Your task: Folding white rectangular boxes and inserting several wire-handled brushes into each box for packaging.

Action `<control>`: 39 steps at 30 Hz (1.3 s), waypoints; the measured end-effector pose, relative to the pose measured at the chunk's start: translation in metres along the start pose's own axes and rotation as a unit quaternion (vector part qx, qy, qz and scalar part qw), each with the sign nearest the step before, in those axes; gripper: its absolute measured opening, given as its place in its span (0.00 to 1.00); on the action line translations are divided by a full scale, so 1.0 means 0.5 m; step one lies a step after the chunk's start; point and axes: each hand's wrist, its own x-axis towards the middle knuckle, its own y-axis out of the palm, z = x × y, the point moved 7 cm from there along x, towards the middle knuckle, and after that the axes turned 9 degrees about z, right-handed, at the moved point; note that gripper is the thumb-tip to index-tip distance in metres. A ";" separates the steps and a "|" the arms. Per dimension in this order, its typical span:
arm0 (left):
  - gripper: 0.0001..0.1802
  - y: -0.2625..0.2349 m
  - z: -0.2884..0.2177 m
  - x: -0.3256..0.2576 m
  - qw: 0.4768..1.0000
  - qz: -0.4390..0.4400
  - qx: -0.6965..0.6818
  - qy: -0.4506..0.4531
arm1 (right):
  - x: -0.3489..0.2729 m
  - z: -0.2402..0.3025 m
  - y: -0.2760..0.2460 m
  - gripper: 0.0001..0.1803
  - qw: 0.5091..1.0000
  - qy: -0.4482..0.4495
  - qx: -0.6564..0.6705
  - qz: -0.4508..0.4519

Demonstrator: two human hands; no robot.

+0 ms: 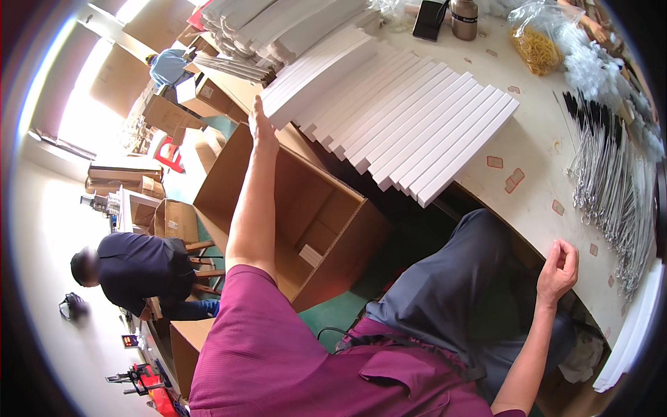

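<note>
Left hand (262, 128), around 11 o'clock, is held flat and straight-fingered, right beside the end of the white boxes (397, 108), which are lined up on the table (535, 142) toward 1 o'clock. Right hand (558, 272), between 3 and 4, is loosely curled by the table edge; can't tell if anything's pinched. An open carton (340, 256) is parked at 5 o'clock from the left hand.

left arm (251, 215) outstretched | left hand (262, 128) — straightened | right forearm (529, 354) slanting | right hand (558, 276) — loosely curled

Windows (82, 104) glare (nearly white) beside a pale wall (45, 229).
</note>
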 end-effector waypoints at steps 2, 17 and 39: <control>0.43 0.014 -0.002 0.033 0.999 0.029 -0.009 0.025 | 0.000 0.000 0.002 0.04 1.000 0.000 0.007 -0.006; 0.60 0.066 0.004 0.039 0.995 0.078 0.047 0.039 | -0.001 0.006 0.001 0.03 1.000 0.010 -0.010 -0.009; 0.56 0.131 0.128 -0.101 0.991 -0.018 -0.134 -0.021 | -0.002 0.018 -0.001 0.02 0.999 -0.027 -0.024 -0.017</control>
